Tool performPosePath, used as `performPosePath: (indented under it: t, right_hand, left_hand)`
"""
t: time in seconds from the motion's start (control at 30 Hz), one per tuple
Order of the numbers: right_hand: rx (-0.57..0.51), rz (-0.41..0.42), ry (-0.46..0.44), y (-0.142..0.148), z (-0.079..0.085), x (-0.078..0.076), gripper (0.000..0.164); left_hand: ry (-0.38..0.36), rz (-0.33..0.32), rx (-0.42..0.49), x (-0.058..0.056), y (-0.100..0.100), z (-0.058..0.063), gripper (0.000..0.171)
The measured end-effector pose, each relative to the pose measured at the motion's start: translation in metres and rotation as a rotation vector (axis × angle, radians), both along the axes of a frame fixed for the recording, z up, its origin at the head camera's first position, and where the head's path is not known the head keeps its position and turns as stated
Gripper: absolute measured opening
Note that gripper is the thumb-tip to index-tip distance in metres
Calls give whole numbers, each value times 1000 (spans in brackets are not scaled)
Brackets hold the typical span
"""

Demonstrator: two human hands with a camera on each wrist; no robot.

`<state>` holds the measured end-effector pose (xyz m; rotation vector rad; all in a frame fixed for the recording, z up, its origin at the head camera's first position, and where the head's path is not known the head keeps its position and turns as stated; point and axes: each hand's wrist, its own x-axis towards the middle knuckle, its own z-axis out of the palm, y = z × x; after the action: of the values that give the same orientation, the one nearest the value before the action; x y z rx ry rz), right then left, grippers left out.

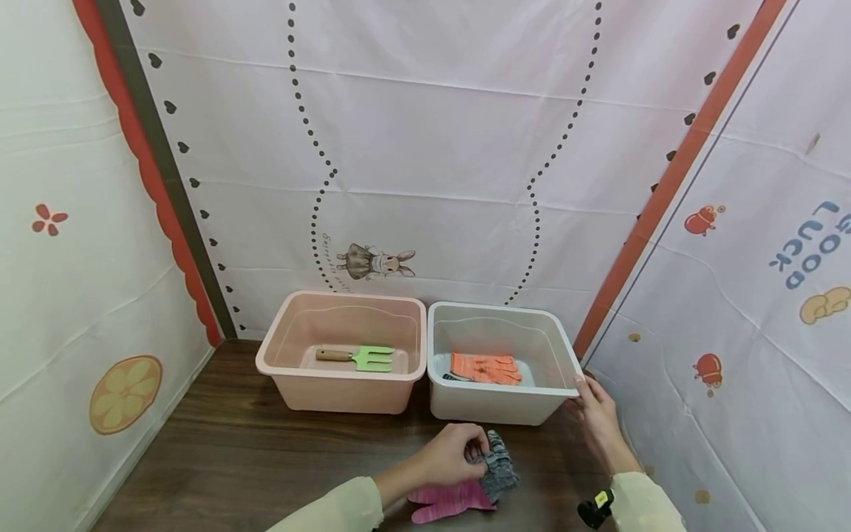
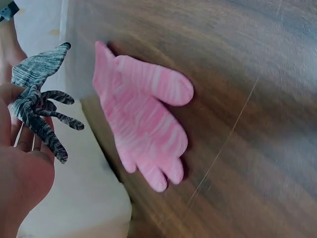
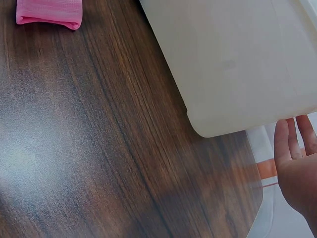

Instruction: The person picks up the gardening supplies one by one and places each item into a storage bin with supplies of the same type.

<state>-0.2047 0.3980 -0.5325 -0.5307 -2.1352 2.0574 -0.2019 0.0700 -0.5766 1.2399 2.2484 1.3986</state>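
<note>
My left hand point(image 1: 448, 456) pinches a grey mottled knit glove point(image 1: 499, 469), lifted above the table in front of the white bin. In the left wrist view the grey glove point(image 2: 42, 94) hangs with its fingers spread. Below it a pink striped glove point(image 2: 143, 114) lies flat on the wood. My right hand point(image 1: 600, 421) holds the white bin point(image 1: 492, 405) at its front right corner, with the thumb at the rim. The right wrist view shows that hand's fingers point(image 3: 292, 136) against the bin's side. Inside the white bin lies an orange glove point(image 1: 485, 368), with something dark at its left end.
Left of the white bin stands a pink bin point(image 1: 342, 391) holding a green hand fork point(image 1: 368, 358) with a wooden handle. Both bins stand at the back of the dark wooden table point(image 1: 253, 458), near the printed cloth wall point(image 1: 425, 133). More cloth walls rise at both sides.
</note>
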Motion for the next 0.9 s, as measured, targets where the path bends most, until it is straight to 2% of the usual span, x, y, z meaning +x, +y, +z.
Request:
performPosePath:
  t: [0.17,0.33,0.43,0.9]
  right_hand:
    - [9,-1,-5,0,1,-1,71]
    - [9,-1,-5,0,0,-2,71]
    - [7,-2,1,0,0,-2,71]
    - [20,-20,18,-5,1,-1,73]
  left_hand:
    - [17,22,-9,-2,-8,12,18]
    - [87,25,-25,-6,-15,25,18]
    - [98,24,-37,-10,-18,31,18]
    - [132,69,-37,-21,-26,48,16]
